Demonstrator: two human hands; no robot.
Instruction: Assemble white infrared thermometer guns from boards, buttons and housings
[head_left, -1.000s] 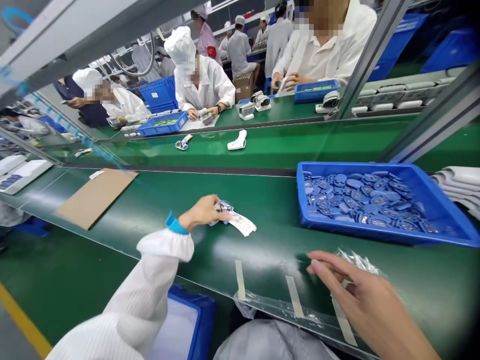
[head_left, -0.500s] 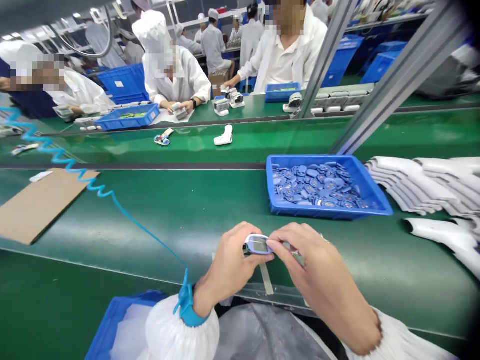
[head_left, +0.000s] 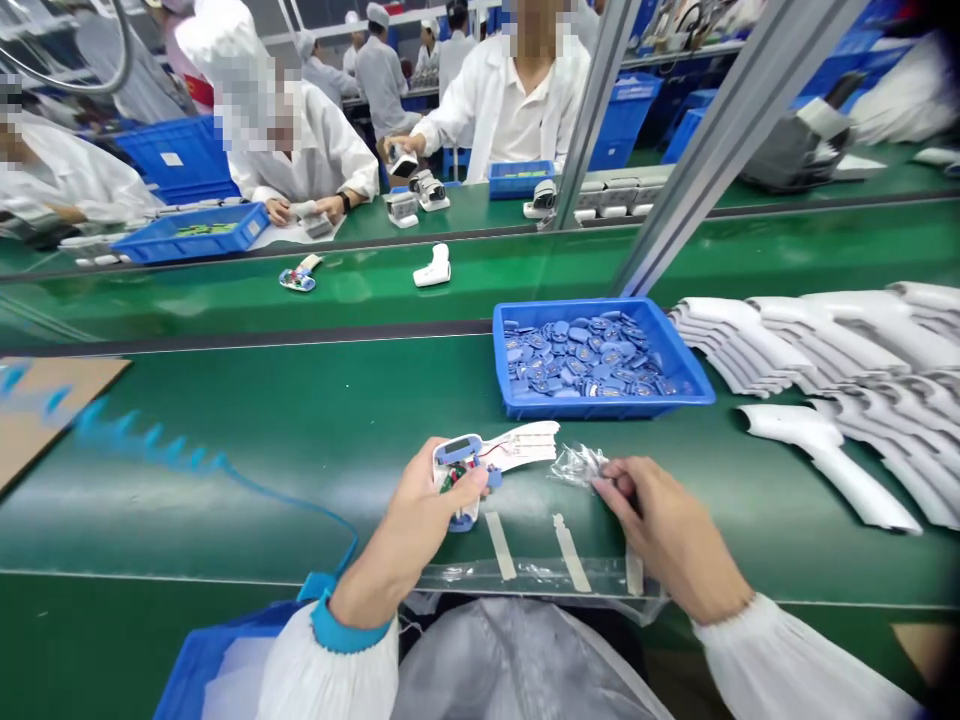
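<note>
My left hand point(head_left: 420, 530) is closed around an open handheld thermometer point(head_left: 525, 446), gun-shaped, with a white half-shell. Its grip points right, and a green circuit board, blue parts and a thin red wire show inside the head. My thumb lies across the board and covers part of it. To the right of it, my right hand point(head_left: 660, 520) pinches a crumpled piece of clear plastic film point(head_left: 577, 465) between thumb and fingers, apart from the thermometer. A blue wrist strap point(head_left: 352, 628) with a coiled cord circles my left wrist.
Beyond my hands stands a blue tray point(head_left: 607, 408) of small blue oval parts. White shells point(head_left: 825, 455) lie stacked at the right. Tape strips point(head_left: 572, 555) stick to the bench's near edge. Cardboard point(head_left: 60, 400) lies left. A metal post point(head_left: 697, 170) rises at the right; co-workers sit opposite.
The thermometer in my left hand has turned from its screen to its open inside. My right hand has moved off the screen to the right, with clear film in its fingers. The view has shifted.
</note>
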